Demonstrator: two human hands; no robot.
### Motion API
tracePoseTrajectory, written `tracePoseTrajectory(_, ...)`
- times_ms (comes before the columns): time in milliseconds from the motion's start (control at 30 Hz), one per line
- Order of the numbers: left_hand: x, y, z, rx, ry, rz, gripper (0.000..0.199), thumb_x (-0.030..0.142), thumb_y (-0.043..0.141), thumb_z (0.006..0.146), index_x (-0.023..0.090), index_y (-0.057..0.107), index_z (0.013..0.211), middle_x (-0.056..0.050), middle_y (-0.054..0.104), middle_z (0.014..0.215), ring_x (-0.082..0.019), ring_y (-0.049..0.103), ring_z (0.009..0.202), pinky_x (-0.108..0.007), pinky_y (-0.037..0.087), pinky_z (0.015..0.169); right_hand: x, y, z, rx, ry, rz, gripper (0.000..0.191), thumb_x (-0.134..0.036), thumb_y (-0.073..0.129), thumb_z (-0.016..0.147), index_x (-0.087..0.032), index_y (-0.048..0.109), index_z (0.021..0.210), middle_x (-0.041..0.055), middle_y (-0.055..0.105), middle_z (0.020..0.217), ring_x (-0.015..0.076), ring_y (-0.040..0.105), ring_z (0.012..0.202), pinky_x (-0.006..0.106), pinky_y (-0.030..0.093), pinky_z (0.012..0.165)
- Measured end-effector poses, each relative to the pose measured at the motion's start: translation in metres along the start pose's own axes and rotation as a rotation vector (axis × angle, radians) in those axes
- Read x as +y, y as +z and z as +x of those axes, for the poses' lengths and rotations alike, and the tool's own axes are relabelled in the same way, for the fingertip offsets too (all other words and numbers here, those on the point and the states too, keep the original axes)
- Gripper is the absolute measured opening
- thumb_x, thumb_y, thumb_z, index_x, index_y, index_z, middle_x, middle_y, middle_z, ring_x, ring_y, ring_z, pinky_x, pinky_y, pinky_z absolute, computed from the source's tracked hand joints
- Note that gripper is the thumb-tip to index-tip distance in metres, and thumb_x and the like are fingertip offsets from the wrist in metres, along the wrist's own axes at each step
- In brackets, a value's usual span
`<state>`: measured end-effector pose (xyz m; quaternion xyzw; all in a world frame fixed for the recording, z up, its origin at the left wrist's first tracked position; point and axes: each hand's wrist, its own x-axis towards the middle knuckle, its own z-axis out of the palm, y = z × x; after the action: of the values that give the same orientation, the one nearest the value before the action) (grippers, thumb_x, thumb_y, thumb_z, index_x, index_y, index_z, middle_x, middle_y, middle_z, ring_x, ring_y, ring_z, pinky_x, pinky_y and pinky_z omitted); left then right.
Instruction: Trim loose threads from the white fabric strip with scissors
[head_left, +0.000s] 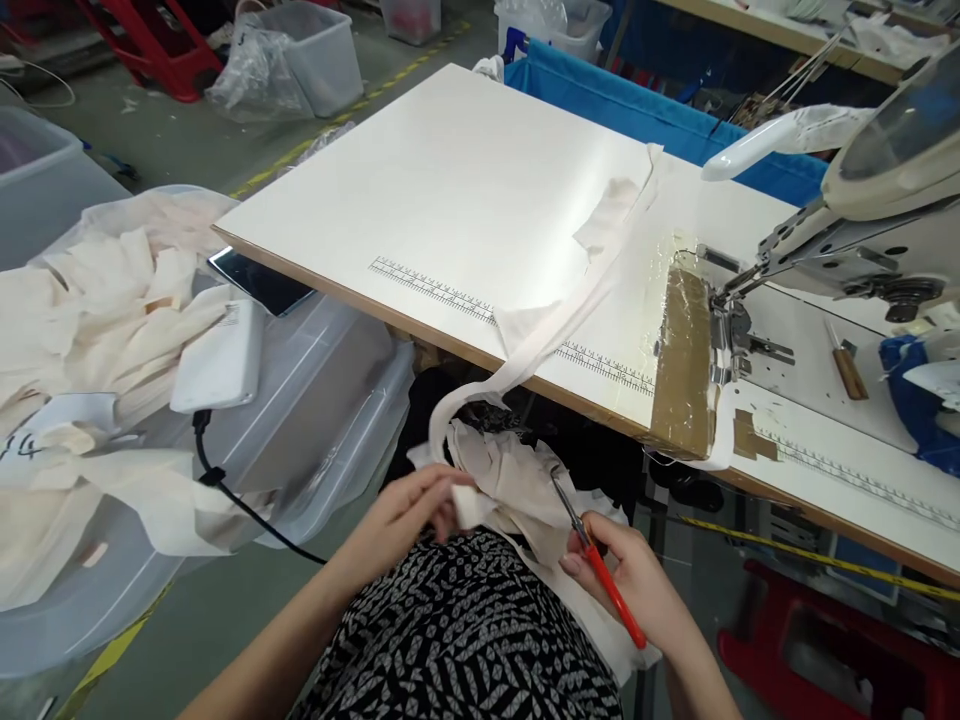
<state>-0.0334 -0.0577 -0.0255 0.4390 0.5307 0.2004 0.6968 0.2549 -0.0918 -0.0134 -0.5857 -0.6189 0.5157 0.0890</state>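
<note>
Cream cloth (517, 480) bunches up between the two hands, its long strip (540, 350) going up and right onto the tabletop (450, 180). The left hand (416, 510), nearer the strip, touches cloth; I cannot tell if it pinches. The right hand (619, 560) grips a red-handled tool (604, 575).

At the lower centre, the slim red-handled metal scissors (598, 568) have silvery grey blades, and the crumpled cream fabric pieces (517, 475) are plain. Below them, the black patterned cloth garment (465, 640) carries white geometric figures set in slanting bands. Across the middle, the flat white tabletop (420, 180) bears black ruler markings. The large heap of cream fabric (97, 300) at left is unpatterned. A long blue fabric bin (622, 110) and a red plastic stool (154, 50) colour the upper right and upper left.
</note>
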Motion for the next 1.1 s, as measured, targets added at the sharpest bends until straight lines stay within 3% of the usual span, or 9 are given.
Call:
tracePoseTrajectory(67, 0.027, 0.016, -0.005, -0.217, 0.006, -0.039, 0.044, 0.050, 0.045, 0.091, 0.018, 0.051, 0.121, -0.007, 0.063, 0.101, -0.012, 0.060, 0.075, -0.022, 0.050, 0.069, -0.009, -0.001, 0.005, -0.034, 0.018, 0.008, 0.046, -0.059, 0.056, 0.084, -0.015, 0.046, 0.073, 0.0009, 0.050, 0.072, 0.0098, 0.042, 0.066, 0.020, 0.033, 0.061)
tracePoseTrajectory(100, 0.036, 0.022, -0.005, -0.237, 0.025, 0.007, 0.041, 0.048, 0.047, 0.090, 0.019, 0.054, 0.119, -0.006, 0.063, 0.100, -0.011, 0.059, 0.075, -0.021, 0.049, 0.067, -0.012, -0.002, 0.006, -0.054, 0.025, 0.007, 0.047, -0.060, 0.056, 0.083, -0.015, 0.045, 0.073, 0.0005, 0.049, 0.071, 0.0095, 0.041, 0.066, 0.020, 0.032, 0.060)
tracePoseTrajectory(200, 0.049, 0.029, 0.000, -0.041, 0.208, 0.340, 0.033, 0.047, 0.051, 0.089, 0.017, 0.066, 0.089, -0.006, 0.059, 0.088, -0.010, 0.052, 0.072, -0.018, 0.040, 0.060, -0.019, -0.009, 0.008, -0.124, 0.028, 0.012, 0.048, -0.062, 0.055, 0.084, -0.015, 0.046, 0.075, -0.0004, 0.048, 0.071, 0.0089, 0.039, 0.065, 0.020, 0.031, 0.060)
tracePoseTrajectory(300, 0.049, 0.028, 0.005, 0.103, 0.355, 0.491, 0.038, 0.047, 0.049, 0.090, 0.015, 0.065, 0.076, -0.008, 0.059, 0.097, -0.008, 0.049, 0.068, -0.019, 0.038, 0.059, -0.021, -0.015, 0.010, -0.187, -0.002, 0.019, 0.049, -0.064, 0.052, 0.085, -0.015, 0.047, 0.077, -0.0004, 0.049, 0.073, 0.0086, 0.039, 0.065, 0.021, 0.031, 0.061)
tracePoseTrajectory(400, 0.049, 0.027, 0.007, -0.100, 0.103, 0.219, 0.038, 0.051, 0.050, 0.089, 0.015, 0.062, 0.085, -0.005, 0.063, 0.069, -0.007, 0.049, 0.047, -0.018, 0.038, 0.049, -0.022, -0.019, 0.015, -0.240, -0.050, 0.005, 0.051, -0.066, 0.049, 0.086, -0.015, 0.046, 0.078, -0.0010, 0.048, 0.073, 0.0079, 0.038, 0.064, 0.020, 0.030, 0.059)
tracePoseTrajectory(500, 0.050, 0.027, 0.010, -0.248, -0.106, -0.099, 0.037, 0.051, 0.058, 0.085, 0.014, 0.056, 0.090, -0.004, 0.064, 0.056, -0.013, 0.061, 0.049, -0.019, 0.047, 0.051, -0.022, -0.021, 0.023, -0.275, -0.077, -0.034, 0.053, -0.067, 0.052, 0.083, -0.015, 0.045, 0.076, -0.0022, 0.044, 0.071, 0.0068, 0.035, 0.063, 0.019, 0.028, 0.057)
tracePoseTrajectory(600, 0.048, 0.026, 0.014, -0.247, -0.114, -0.221, 0.037, 0.048, 0.059, 0.086, 0.012, 0.054, 0.089, -0.011, 0.071, 0.071, -0.016, 0.069, 0.064, -0.020, 0.053, 0.059, -0.022, -0.023, 0.030, -0.319, -0.101, -0.061, 0.052, -0.065, 0.054, 0.084, -0.015, 0.043, 0.074, -0.0032, 0.038, 0.069, 0.0059, 0.032, 0.062, 0.019, 0.025, 0.056)
tracePoseTrajectory(800, 0.040, 0.021, 0.020, -0.207, -0.119, -0.242, 0.038, 0.049, 0.056, 0.088, 0.011, 0.053, 0.086, -0.011, 0.070, 0.068, -0.016, 0.069, 0.062, -0.017, 0.052, 0.056, -0.024, -0.023, 0.036, -0.376, -0.088, -0.070, 0.054, -0.064, 0.055, 0.083, -0.015, 0.037, 0.070, -0.0041, 0.032, 0.064, 0.0050, 0.028, 0.059, 0.019, 0.022, 0.053)
tracePoseTrajectory(1100, 0.039, 0.023, 0.021, -0.178, -0.102, -0.230, 0.038, 0.048, 0.056, 0.087, 0.012, 0.051, 0.082, -0.010, 0.069, 0.064, -0.015, 0.068, 0.058, -0.017, 0.051, 0.056, -0.025, -0.017, 0.033, -0.267, -0.038, -0.258, 0.055, -0.066, 0.054, 0.083, -0.015, 0.040, 0.069, -0.0044, 0.040, 0.061, 0.0046, 0.031, 0.056, 0.020, 0.019, 0.051)
